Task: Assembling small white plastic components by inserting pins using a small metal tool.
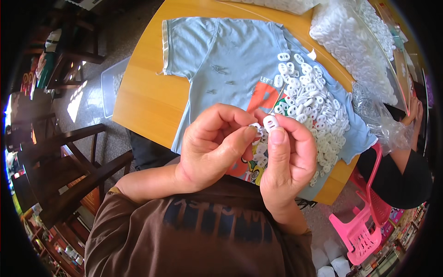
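Observation:
My left hand [212, 145] and my right hand [291, 159] meet above a light blue T-shirt [203, 92] spread on the table. Between my right thumb and fingers is a white oval cord lock piece [271, 122] with two holes. A small whitish piece [256, 127] is pinched in my left fingertips, which cover most of it; its kind is unclear. Just beyond my right hand, a heap of similar white pieces [318, 101] covers the shirt's right part. Several small metal springs [219, 69] lie on the shirt's left part.
Large clear bags of white pieces [353, 51] stand on the yellow wooden table [138, 92] at the far right, near a crumpled clear bag [387, 124]. Another person's arm [412, 115] shows there. A pink plastic chair [364, 231] and dark wooden chairs [87, 157] flank the table.

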### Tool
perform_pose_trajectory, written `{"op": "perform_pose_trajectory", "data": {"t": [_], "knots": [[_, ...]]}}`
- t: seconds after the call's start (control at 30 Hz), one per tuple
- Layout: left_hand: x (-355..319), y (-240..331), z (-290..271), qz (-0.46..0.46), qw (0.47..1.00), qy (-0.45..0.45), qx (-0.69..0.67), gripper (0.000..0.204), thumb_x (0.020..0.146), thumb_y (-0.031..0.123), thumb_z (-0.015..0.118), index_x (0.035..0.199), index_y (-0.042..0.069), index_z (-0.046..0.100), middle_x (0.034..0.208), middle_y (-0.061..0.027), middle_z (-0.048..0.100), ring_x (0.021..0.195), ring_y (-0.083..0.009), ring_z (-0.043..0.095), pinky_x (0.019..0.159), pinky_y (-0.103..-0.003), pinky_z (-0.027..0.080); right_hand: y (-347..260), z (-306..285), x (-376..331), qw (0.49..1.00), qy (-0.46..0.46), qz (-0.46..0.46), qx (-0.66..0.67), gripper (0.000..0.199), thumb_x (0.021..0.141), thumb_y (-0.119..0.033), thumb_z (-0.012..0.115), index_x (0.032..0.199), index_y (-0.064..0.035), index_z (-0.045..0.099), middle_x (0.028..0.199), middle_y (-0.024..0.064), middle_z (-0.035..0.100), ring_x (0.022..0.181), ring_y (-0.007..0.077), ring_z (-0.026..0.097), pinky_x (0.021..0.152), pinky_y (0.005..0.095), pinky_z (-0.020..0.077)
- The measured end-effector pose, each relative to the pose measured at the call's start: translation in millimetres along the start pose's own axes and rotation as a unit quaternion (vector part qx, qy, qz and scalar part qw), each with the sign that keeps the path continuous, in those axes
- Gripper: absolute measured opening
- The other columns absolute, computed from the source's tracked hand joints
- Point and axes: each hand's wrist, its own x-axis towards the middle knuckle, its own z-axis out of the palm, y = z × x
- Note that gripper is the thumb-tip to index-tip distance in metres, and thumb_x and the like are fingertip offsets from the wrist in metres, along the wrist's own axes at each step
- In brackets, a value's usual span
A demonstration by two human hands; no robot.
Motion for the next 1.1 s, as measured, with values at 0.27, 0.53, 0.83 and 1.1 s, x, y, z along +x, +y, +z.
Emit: {"op": "perform_pose_trajectory", "data": {"t": [0.27,0.53,0.83,1.1], "knots": [[-3.2,-2.0,1.0,0.023,0.999,-0.015,0.028,0.012,0.087,-0.003,0.05,0.099,-0.002,0.05,0.086,-0.0059,0.059,0.07,-0.0064,0.055,0.058,-0.018,0.045,8.9,0.0,-3.3,0.988,0.002,-0.112,-0.102,0.017,0.081,0.003,0.057,0.098,0.0056,0.056,0.088,0.015,0.064,0.077,0.0195,0.06,0.065,0.0274,0.0487],[-3.0,1.2,0.5,0.0,0.998,-0.054,0.018,0.028,0.088,-0.002,0.049,0.116,-0.002,0.046,0.096,-0.0072,0.058,0.075,-0.0102,0.058,0.066,-0.02,0.047,-2.0,-10.6,-2.8,0.998,-0.018,0.027,-0.057,0.013,0.085,-0.001,0.054,0.097,0.0034,0.056,0.086,0.0086,0.058,0.069,0.0115,0.055,0.061,0.0232,0.0448],[-3.0,2.7,-4.9,-0.015,0.995,-0.088,0.035,0.036,0.087,-0.002,0.051,0.122,-0.002,0.043,0.1,-0.0076,0.058,0.082,-0.0101,0.058,0.072,-0.022,0.048,-2.8,-18.4,1.8,0.991,-0.106,-0.031,-0.081,0.025,0.082,-0.004,0.058,0.106,0.0032,0.054,0.093,0.0109,0.056,0.08,0.0168,0.053,0.07,0.0268,0.0436],[-6.7,7.3,-5.8,-0.081,0.993,-0.081,-0.029,0.029,0.086,-0.001,0.052,0.114,-0.003,0.046,0.097,-0.0126,0.06,0.074,-0.0146,0.061,0.064,-0.026,0.051,0.3,-27.3,4.5,0.984,-0.146,-0.069,-0.077,0.031,0.079,-0.007,0.063,0.107,0.0023,0.055,0.093,0.0111,0.057,0.081,0.0196,0.055,0.07,0.0277,0.044]]}}
